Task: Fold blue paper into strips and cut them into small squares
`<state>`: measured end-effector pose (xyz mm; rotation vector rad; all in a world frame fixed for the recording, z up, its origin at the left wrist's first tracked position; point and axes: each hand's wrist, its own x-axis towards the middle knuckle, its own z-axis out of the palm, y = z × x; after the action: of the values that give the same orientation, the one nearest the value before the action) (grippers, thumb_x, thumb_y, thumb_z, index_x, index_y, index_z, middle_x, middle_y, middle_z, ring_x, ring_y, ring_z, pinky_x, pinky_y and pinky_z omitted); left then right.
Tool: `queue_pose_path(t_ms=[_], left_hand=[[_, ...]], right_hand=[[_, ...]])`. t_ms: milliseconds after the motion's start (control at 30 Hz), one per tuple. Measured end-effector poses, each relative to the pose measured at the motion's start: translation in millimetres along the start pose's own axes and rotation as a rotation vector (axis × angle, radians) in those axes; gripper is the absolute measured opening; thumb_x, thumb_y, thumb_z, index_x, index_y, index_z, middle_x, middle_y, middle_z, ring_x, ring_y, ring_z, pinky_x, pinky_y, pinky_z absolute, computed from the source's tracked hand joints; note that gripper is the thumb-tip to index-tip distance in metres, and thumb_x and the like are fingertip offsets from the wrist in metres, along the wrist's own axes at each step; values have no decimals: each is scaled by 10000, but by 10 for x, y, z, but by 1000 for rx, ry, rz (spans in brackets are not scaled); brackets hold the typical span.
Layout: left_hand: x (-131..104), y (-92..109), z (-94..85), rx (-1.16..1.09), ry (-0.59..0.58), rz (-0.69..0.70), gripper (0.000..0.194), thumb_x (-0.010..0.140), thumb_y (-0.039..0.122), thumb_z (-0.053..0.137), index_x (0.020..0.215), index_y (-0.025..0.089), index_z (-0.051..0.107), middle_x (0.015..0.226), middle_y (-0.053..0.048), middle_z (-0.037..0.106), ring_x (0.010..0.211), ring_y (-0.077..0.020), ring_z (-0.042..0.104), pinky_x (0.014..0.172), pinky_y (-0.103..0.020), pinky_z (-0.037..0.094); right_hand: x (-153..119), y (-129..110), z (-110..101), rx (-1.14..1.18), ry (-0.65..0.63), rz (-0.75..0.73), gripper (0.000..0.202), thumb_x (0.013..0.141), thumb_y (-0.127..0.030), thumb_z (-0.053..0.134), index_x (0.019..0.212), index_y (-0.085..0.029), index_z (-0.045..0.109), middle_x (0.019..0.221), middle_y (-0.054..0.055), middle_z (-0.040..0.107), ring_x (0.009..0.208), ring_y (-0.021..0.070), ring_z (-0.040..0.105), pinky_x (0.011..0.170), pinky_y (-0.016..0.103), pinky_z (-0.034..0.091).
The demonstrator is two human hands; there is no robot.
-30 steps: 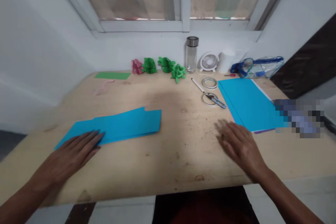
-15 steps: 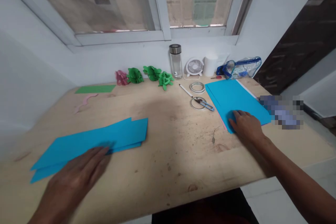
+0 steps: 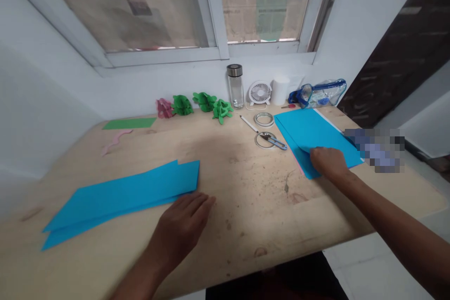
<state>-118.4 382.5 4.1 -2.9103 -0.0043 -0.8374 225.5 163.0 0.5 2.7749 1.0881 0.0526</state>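
Room: pale walls (image 3: 126, 84) and a wide window (image 3: 165, 58) stand beyond the fingers of both hands. Surface: the wooden table (image 3: 228, 173) lies beneath them, flat, with knots and dark specks between the two sets of fingers. The blue sheets (image 3: 326, 131) lie under and beyond the fingers of the right hand (image 3: 330, 161), with pink and white edges showing beneath; those fingers pinch the top sheet, whose near part lifts beside them. Handling, in the inspector's judgement: light, thin, flexible and easily creased; the sound hold is a gentle pinch at the raised near edge, with the lower layers liable to cling. The folded blue paper (image 3: 119, 197) lies to the left of the left hand (image 3: 181, 225), whose fingers are loosely bent and appear released; contact with its near end cannot be confirmed. The snips (image 3: 276, 141) rest beyond and left of the right fingers, overlapping a ring (image 3: 256, 139).
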Motion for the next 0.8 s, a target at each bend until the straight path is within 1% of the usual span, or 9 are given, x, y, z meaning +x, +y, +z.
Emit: queue_pose_path(t_ms=[233, 333, 433, 467, 533, 600, 667, 733, 800], left_hand=[[72, 120, 41, -144, -5, -22, 239, 923, 116, 422, 957, 149, 657, 900, -77, 720, 820, -219, 682, 702, -365, 570], [174, 170, 60, -201, -46, -57, 280, 929, 146, 401, 1070, 159, 642, 987, -94, 710, 892, -221, 676, 731, -368, 575], [377, 275, 86, -193, -66, -54, 383, 922, 156, 399, 1278, 159, 543, 1202, -140, 640, 1116, -264, 604, 883, -433, 538], [453, 316, 100, -169, -62, -38, 421, 919, 156, 408, 1331, 162, 500, 1276, -155, 595, 1197, -286, 550, 939, -469, 503], [583, 386, 138, -107, -51, 17, 479, 913, 155, 443, 1390, 203, 440, 1391, -155, 501, 1316, -326, 431, 1028, -555, 407], [647, 419, 171, -50, -57, 89, 493, 903, 126, 475, 1379, 255, 452, 1417, -123, 483, 1351, -333, 383, 1073, -617, 317], [623, 409, 176, -16, -81, 143, 413, 892, 75, 478, 1261, 241, 562, 1307, -99, 586, 1316, -315, 437, 1091, -639, 276], [519, 375, 142, 4, -109, 138, 277, 888, 48, 464, 1023, 185, 663, 1132, -97, 677, 1245, -300, 515, 1094, -639, 281], [358, 334, 79, 0, -130, 102, 243, 887, 47, 459, 826, 166, 662, 1069, -104, 697, 1197, -300, 556, 1082, -642, 301]], right_hand=[[-8, 173, -121, 24, 68, 105, 307, 912, -351, 449, 905, -164, 692, 878, 154, 712, 774, 274, 667, 536, 292, 367], [-150, 160, -154, 63, 121, 70, 334, 930, -391, 427, 944, -177, 683, 922, 123, 715, 798, 256, 659, 540, 290, 363], [-493, 30, -166, 138, 160, -126, 266, 936, -357, 442, 969, -217, 666, 948, 56, 716, 789, 202, 652, 582, 277, 402], [-646, -33, -171, 201, 203, -303, 260, 946, -326, 429, 945, -209, 661, 908, 54, 714, 756, 192, 648, 586, 281, 418], [-970, -161, -186, 329, 264, -627, 263, 972, -262, 393, 912, -203, 642, 958, 62, 709, 841, 189, 655, 669, 299, 472], [-1267, -256, -202, 420, 283, -808, 233, 972, -179, 395, 936, -186, 624, 993, 74, 706, 899, 179, 655, 732, 310, 497], [-1494, -293, -210, 479, 278, -879, 198, 970, -169, 415, 1001, -178, 611, 1047, 84, 699, 925, 178, 655, 740, 314, 516], [-1640, -277, -203, 538, 270, -872, 194, 971, -181, 422, 1043, -183, 603, 1064, 85, 698, 915, 173, 660, 736, 315, 532], [-1720, -240, -192, 600, 262, -841, 200, 973, -189, 419, 1055, -188, 601, 1057, 85, 701, 896, 168, 665, 732, 315, 543]])
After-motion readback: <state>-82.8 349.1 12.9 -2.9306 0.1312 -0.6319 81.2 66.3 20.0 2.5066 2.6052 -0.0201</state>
